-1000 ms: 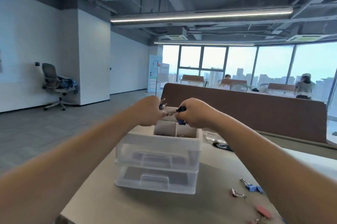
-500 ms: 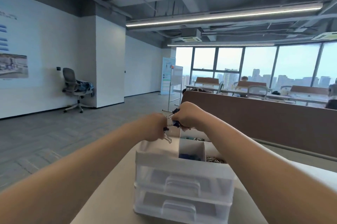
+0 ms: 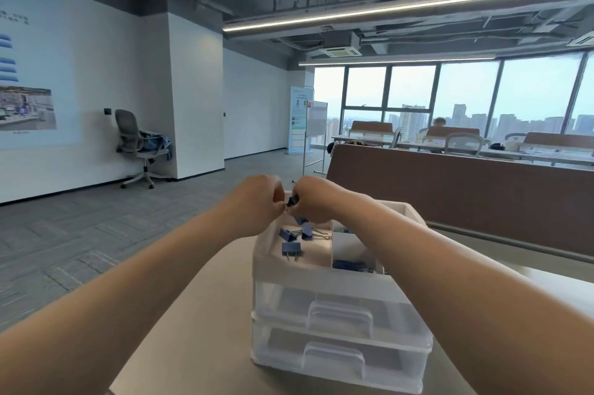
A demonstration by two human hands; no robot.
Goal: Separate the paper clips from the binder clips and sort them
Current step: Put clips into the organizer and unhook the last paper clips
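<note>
1. Drawn level and closer since half a second ago: left hand (image 3: 257, 203) and right hand (image 3: 316, 201), knuckles almost touching, above the far left corner of the drawer organizer (image 3: 321, 280) on the table (image 3: 205, 314).
2. Both with fingers curled, pinching one dark binder clip (image 3: 292, 201) between them; too small to tell whether a paper clip is caught on it.
3. Probably mid-separation, working the clip free before dropping it.
4. Next move likely calls for easing the pinch directly over the left compartment.
5. Directly below the hands, not touching them: blue binder clips (image 3: 291, 248) loose in that left compartment.
6. Beside these, past the divider: a blue heap (image 3: 348, 264), kind unclear.
</note>
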